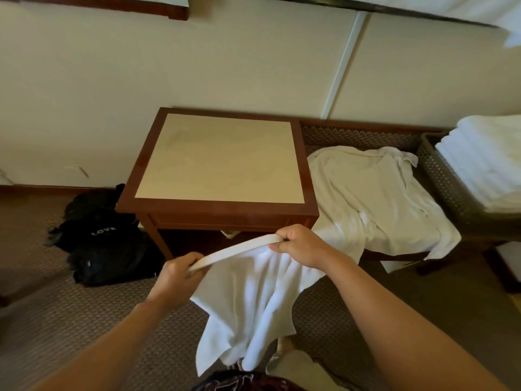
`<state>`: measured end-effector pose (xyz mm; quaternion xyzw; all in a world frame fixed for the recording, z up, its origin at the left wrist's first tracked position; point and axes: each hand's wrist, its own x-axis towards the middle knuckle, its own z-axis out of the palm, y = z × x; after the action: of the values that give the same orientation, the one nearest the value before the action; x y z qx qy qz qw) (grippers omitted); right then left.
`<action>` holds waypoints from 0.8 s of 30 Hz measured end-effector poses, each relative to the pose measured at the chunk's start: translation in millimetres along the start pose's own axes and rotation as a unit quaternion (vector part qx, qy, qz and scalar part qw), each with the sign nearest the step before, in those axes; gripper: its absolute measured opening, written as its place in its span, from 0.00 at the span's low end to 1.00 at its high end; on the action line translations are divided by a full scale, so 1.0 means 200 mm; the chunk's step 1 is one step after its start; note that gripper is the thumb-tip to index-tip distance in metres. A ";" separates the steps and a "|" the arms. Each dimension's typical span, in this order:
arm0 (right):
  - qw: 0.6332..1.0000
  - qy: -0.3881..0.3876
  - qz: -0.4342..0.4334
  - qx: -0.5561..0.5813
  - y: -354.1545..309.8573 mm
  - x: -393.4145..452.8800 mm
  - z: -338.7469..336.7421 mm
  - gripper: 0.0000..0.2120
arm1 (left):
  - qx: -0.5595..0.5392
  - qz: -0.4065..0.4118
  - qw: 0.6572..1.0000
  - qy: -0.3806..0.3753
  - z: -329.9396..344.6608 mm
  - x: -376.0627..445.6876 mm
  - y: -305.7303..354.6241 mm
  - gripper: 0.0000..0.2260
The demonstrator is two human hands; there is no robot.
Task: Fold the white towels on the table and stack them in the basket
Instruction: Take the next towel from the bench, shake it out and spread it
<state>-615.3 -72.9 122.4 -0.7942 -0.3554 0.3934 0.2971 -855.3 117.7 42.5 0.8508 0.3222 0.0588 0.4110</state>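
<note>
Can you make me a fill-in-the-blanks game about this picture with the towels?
1. Both hands, the left hand and the right hand, hold one edge of a white ____.
2. The folded towels are stacked in the ____ on the right.
3. The black bags lie on the ____ beside the table.
4. On the bags you can read the word ____.

Missing words: towel; basket; floor; LOVE

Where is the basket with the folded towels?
The basket sits at the far right of the head view, beside the loose towels right of the table.
</note>
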 end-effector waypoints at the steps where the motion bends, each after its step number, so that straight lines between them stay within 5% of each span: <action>1: 1.000 0.008 0.010 0.011 0.02 0.00 -0.01 0.21 | -0.010 -0.019 0.999 0.024 -0.01 -0.02 -0.02 0.04; 4: 0.998 0.046 0.047 -0.013 0.05 -0.01 -0.01 0.19 | -0.013 -0.028 0.999 0.015 -0.04 -0.02 -0.03 0.03; 9: 0.985 0.082 0.139 -0.069 0.09 -0.01 0.07 0.05 | 0.099 -0.091 0.990 -0.034 -0.04 0.05 0.01 0.22; 11: 0.982 0.063 0.180 -0.014 0.08 -0.02 0.07 0.23 | 0.038 -0.171 0.984 -0.041 0.00 0.07 0.06 0.20; 13: 0.981 0.033 0.185 0.052 0.04 -0.03 0.08 0.30 | -0.075 -0.228 0.970 -0.047 0.04 0.06 0.16 0.15; 16: 0.983 0.012 0.133 0.128 -0.02 -0.03 0.10 0.32 | -0.126 -0.183 0.972 -0.076 0.08 0.05 0.31 0.23; 19: 0.987 -0.012 0.061 0.147 -0.08 -0.03 0.13 0.31 | -0.161 -0.045 0.966 -0.198 0.12 0.06 0.44 0.37; 21: 0.986 -0.031 0.015 0.163 -0.10 -0.04 0.14 0.29 | -0.172 0.018 0.953 -0.249 0.14 0.08 0.47 0.25; 24: 0.986 0.001 0.002 0.168 -0.06 -0.05 0.13 0.27 | -0.136 0.013 0.967 -0.216 0.12 0.13 0.46 0.08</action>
<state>-645.6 -69.1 121.8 -0.7339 -0.2826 0.4474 0.4259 -779.5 75.7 89.4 0.7835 0.2042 -0.0776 0.5817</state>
